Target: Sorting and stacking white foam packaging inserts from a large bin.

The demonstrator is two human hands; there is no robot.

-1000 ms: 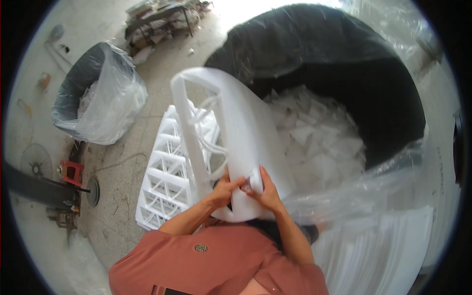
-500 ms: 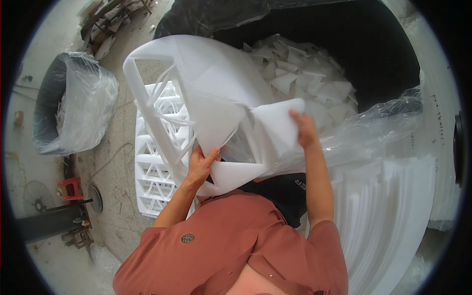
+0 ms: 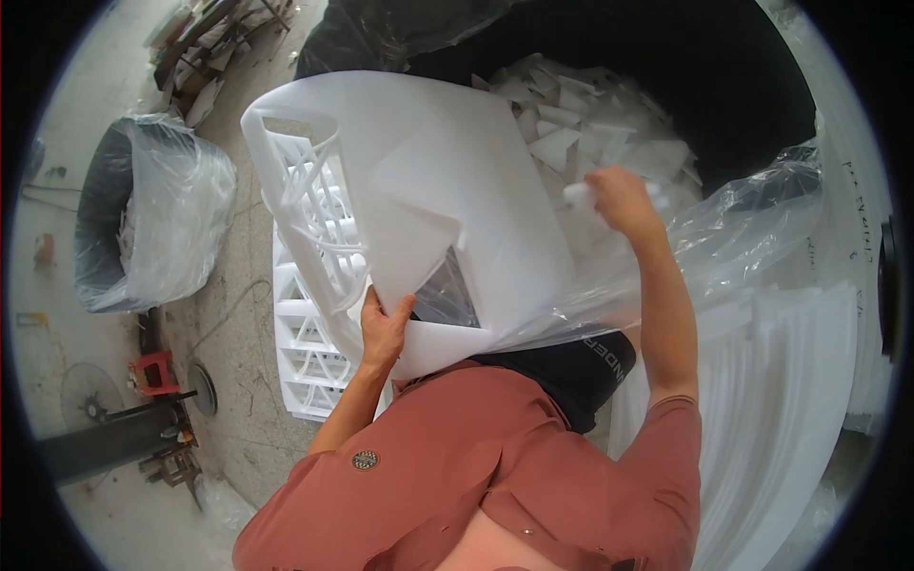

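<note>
My left hand (image 3: 383, 331) grips the lower edge of a large white foam sheet (image 3: 428, 181) that has cut-out openings and is bent upward in front of me. My right hand (image 3: 617, 198) is raised over a big black bag (image 3: 724, 86) and pinches a small white foam piece (image 3: 577, 193). The bag holds several white foam scraps (image 3: 581, 133). A clear plastic film (image 3: 733, 238) drapes over the bag's near rim, under my right forearm.
A stack of white foam sheets with triangular cut-outs (image 3: 309, 352) lies on the concrete floor at the left. Farther left stands a bin lined with clear plastic (image 3: 152, 219). White foam boards (image 3: 790, 400) are piled at the right. A red stool (image 3: 152, 371) and a fan (image 3: 90, 400) sit lower left.
My right hand has left the sheet and moved right over the black bag with a small foam piece. My left hand keeps the sheet, which has swung up and left.
</note>
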